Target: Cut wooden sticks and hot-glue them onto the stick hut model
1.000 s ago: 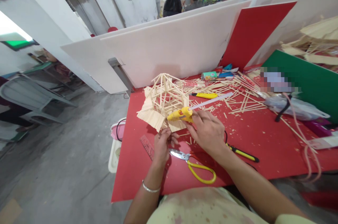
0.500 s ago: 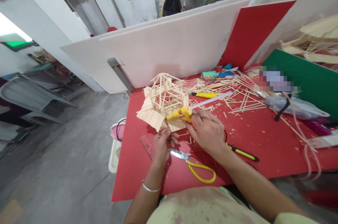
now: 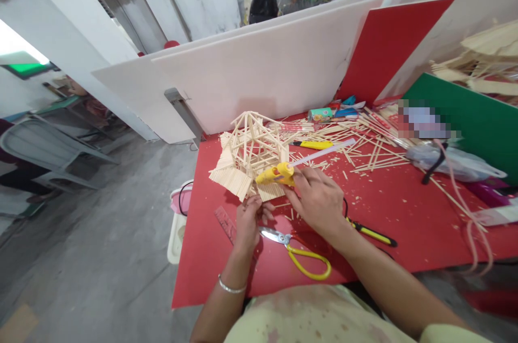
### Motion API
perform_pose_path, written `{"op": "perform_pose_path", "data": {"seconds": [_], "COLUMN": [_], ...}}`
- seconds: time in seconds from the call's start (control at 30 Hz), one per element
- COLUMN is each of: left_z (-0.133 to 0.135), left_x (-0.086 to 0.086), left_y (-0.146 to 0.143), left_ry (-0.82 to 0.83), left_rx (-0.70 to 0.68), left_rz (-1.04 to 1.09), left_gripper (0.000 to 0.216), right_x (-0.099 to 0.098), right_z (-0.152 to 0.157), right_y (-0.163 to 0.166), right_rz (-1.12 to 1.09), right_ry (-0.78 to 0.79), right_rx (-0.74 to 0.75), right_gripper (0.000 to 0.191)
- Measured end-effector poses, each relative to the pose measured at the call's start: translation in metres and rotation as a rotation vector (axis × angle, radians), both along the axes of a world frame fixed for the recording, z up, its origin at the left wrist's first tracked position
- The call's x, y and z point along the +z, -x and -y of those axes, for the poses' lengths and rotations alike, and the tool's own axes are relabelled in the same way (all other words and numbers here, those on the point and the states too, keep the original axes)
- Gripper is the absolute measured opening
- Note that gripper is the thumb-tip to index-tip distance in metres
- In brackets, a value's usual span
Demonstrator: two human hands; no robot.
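Head camera showed the stick model on the red tabletop, with the fingers of the right hand clasped around the yellow glue gun at its near side; those of the left hand curled by its near edge, though whether they gripped anything could not be told. Probably light, stiff yet fragile, it seemed best held by the slatted panels.
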State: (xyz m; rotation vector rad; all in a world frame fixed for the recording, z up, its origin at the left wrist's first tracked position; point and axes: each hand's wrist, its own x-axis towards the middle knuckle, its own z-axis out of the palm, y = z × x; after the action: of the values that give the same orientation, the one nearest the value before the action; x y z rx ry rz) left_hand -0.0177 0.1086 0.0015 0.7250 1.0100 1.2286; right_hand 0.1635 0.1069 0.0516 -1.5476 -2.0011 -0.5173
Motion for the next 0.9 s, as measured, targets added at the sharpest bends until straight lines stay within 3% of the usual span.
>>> {"op": "perform_pose_path", "data": {"seconds": [0.9], "left_z": [0.0010], "left_x": [0.0022], "left_y": [-0.0007], "left_ry": [-0.003], "left_rx": [-0.003], "left_rz": [-0.006], "left_gripper": [0.023], "right_x": [-0.0013], "right_z": [-0.0002], "right_y": [0.0002], "right_rz": [-0.009], "right_ry": [0.006], "right_rx": [-0.009], "right_gripper": [0.040]}}
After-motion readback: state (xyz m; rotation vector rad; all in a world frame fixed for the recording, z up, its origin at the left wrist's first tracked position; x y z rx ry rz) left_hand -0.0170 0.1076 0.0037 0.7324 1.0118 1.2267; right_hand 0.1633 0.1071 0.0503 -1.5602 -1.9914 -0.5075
